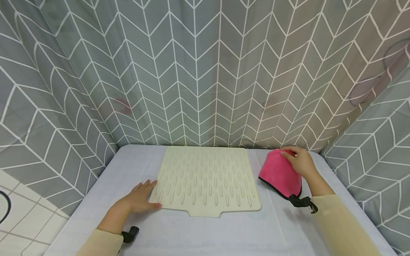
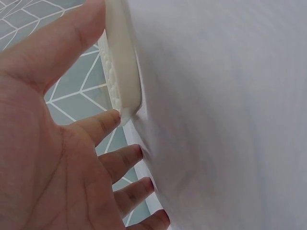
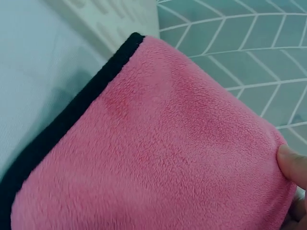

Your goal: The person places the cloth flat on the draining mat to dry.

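A cream mat [image 1: 206, 181] with rows of raised oval ridges and a tab at its front edge lies on the white-covered table. At its front left corner rests my left hand [image 1: 139, 197], fingers spread; the left wrist view shows the thumb [image 2: 72, 36] against the mat's edge [image 2: 123, 62] and the index fingertip at the corner. To the right of the mat, my right hand [image 1: 299, 161] pinches the top of a pink fluffy cloth [image 1: 280, 172] with black trim. The cloth hangs from that grip, and its folds widen toward the bottom. Part of the right hand's fingers is hidden behind the cloth.
Grey curtains [image 1: 205, 71] with white chevron lines enclose the table [image 1: 169, 238] at the back and both sides. White floor tiles [image 1: 22, 213] show at the lower left. Black wrist camera mounts [image 1: 130, 234] sit at both sleeves.
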The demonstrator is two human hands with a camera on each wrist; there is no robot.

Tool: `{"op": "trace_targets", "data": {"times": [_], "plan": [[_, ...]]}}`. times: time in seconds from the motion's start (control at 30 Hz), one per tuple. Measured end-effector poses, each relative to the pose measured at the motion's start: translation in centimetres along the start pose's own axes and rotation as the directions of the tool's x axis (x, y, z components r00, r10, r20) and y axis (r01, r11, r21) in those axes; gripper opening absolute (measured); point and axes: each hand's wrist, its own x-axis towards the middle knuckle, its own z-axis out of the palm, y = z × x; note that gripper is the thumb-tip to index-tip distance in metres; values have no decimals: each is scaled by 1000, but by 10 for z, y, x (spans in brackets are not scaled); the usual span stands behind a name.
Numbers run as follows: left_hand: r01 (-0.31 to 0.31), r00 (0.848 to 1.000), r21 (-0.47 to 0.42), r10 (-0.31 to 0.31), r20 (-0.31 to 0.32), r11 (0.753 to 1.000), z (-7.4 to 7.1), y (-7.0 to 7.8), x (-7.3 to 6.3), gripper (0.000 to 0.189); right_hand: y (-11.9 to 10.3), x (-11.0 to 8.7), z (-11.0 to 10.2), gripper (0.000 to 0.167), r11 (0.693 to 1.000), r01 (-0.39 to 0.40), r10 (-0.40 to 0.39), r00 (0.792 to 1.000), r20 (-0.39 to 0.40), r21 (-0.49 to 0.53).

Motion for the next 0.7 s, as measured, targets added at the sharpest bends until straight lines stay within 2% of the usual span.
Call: {"op": "trace_targets", "data": {"times": [0.23, 0.47, 0.7], "plan": [[-2, 1000, 0, 2, 0, 1000, 1, 1, 1, 103, -10, -12, -11, 41, 997, -74, 76, 996, -47, 37], [-7, 1000, -2, 7, 5, 1000, 1, 2, 1, 103, -18, -18, -15, 39, 996, -67, 75, 988, -132, 64], [-6, 1000, -3, 6, 7, 1000, 0, 0, 0, 103, -32, -17, -15, 38, 991, -51, 74, 977, -202, 121]]}}
